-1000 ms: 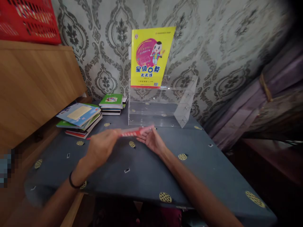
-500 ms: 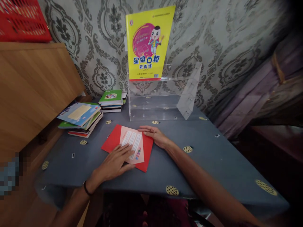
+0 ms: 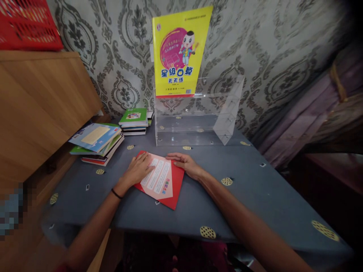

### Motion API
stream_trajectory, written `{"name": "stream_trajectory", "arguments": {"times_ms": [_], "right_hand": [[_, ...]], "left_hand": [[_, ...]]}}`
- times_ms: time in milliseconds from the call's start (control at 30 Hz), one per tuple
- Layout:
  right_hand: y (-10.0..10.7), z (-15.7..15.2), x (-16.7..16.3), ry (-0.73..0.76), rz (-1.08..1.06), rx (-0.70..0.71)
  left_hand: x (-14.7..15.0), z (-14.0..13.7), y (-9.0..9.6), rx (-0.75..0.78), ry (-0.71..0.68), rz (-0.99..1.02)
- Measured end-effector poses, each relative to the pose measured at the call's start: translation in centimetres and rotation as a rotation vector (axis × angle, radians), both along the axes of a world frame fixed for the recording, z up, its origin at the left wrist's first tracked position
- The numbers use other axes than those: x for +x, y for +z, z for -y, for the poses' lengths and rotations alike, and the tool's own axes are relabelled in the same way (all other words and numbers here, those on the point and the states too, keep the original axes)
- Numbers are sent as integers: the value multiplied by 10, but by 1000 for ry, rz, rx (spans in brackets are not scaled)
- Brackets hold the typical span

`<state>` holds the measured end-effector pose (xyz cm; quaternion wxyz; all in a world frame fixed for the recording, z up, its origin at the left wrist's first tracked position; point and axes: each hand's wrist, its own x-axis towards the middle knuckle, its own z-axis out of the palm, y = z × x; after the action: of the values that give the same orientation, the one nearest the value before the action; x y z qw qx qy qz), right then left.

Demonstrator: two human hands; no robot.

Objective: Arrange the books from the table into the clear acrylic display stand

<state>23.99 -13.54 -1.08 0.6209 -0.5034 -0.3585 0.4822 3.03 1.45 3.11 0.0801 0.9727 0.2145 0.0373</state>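
Note:
A thin red book (image 3: pixel 159 177) with a pink panel and printed text blocks lies at an angle on the table in front of me. My left hand (image 3: pixel 138 168) rests flat on its left part, fingers outstretched and covering the far left corner. At the far right corner, my right hand (image 3: pixel 187 164) has its fingers along the outer edge and its thumb over the cover, so the book's edge is held between them. Behind the book stands a clear acrylic rack (image 3: pixel 198 122), with a yellow workbook (image 3: pixel 177 53) upright in its back tier.
Two stacks of books, one topped by a blue book (image 3: pixel 95 136) and one by a green book (image 3: pixel 133 116), sit at the left. A wooden cabinet (image 3: pixel 42 94) borders that side, bearing a red basket (image 3: pixel 31 26). A patterned blue cloth (image 3: pixel 241 211) covers the table.
My left hand has slid away from me and leftward over the book, from its near middle to its far left corner. My right hand stays at the far right corner.

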Motion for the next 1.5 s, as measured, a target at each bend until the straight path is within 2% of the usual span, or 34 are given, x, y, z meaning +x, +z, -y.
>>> {"name": "stream_trajectory", "arguments": {"times_ms": [167, 267, 333, 400, 500, 567, 633, 700, 833, 967, 1100, 1267, 1500], "right_hand": [[0, -2, -1, -37, 178, 12], [3, 1, -3, -155, 539, 3], [7, 5, -7, -226, 853, -4], [13, 7, -17, -237, 1107, 24], [20, 3, -46, -83, 1316, 174], [22, -7, -72, 167, 1414, 298], [22, -21, -97, 330, 1502, 329], [21, -36, -116, 417, 1579, 332], [21, -59, -129, 560, 1628, 386], [24, -66, -126, 592, 1568, 396], [23, -71, -127, 513, 1540, 333], [17, -85, -117, 410, 1533, 240], [14, -96, -97, 244, 1563, 11]], "left_hand": [[-4, -1, -16, 34, 18, 101], [-10, -7, -27, 11, 17, 233], [-15, -15, -30, -54, 8, 368], [-20, -22, -29, -140, 34, 519], [-27, -29, -20, -265, 155, 691], [-32, -25, -12, -312, 211, 763], [-36, -12, -5, -300, 211, 804], [-40, 5, -3, -269, 186, 809], [-45, 33, -12, -359, 256, 794], [-50, 31, -27, -514, 421, 838], [-53, 22, -34, -611, 492, 860], [-52, 21, -39, -603, 468, 846], [-53, 19, -44, -577, 467, 829]]}}
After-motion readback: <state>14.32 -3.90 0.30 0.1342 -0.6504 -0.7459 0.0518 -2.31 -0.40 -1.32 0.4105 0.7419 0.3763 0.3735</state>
